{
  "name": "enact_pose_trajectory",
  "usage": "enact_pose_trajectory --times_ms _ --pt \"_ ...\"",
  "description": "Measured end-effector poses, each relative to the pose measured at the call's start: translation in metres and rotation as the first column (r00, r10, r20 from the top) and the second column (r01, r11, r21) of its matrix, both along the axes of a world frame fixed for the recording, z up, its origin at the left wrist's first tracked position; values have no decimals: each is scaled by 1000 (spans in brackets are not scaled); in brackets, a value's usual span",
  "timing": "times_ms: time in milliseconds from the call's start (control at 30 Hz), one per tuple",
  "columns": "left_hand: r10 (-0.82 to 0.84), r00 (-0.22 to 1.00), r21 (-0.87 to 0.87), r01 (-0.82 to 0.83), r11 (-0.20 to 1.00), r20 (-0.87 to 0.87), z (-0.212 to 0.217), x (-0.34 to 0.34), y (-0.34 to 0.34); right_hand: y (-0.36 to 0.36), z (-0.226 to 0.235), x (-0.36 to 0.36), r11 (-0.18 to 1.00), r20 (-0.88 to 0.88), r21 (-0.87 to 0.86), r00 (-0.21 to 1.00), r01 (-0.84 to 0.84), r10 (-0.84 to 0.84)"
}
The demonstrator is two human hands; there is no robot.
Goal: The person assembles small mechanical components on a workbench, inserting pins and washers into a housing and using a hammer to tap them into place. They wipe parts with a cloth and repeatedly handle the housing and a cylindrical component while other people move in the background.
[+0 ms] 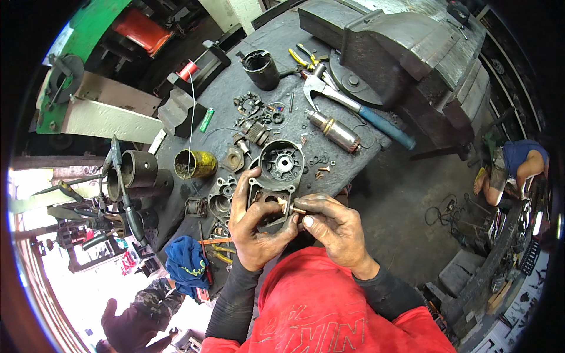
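Head view | left hand grips grey starter-motor housing at centre, fingers wrapped on its left side | right hand at 3 o'clock of it, fingers pinching small brass part against housing | armature lies on surface at 1 o'clock | blue rag at 8 o'clock

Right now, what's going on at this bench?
A person in a red shirt works over a cluttered dark workbench. The left hand grips a grey metal housing by its side, while the right hand pinches a small brass-coloured part at the housing's lower opening. Around it lie loose parts, a blue-handled wrench, a yellow can and a blue rag. Another person crouches on the floor at the right.
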State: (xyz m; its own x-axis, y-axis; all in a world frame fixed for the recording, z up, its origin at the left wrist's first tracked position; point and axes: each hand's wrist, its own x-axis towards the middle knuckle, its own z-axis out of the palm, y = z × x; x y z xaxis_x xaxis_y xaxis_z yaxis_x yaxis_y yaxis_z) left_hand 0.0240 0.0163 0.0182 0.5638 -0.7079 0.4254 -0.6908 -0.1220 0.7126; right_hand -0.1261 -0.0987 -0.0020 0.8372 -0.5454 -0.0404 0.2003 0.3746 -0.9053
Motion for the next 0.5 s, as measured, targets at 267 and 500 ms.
enact_pose_trajectory --times_ms 267,500 --pt "24 1000 -3 -24 1000 8 -4 -2 0 -80 -63 -13 897 -480 -427 812 113 -331" --pt "54 995 -13 -56 998 -87 -4 -2 0 -93 -109 4 593 -455 -796 764 -120 -457"
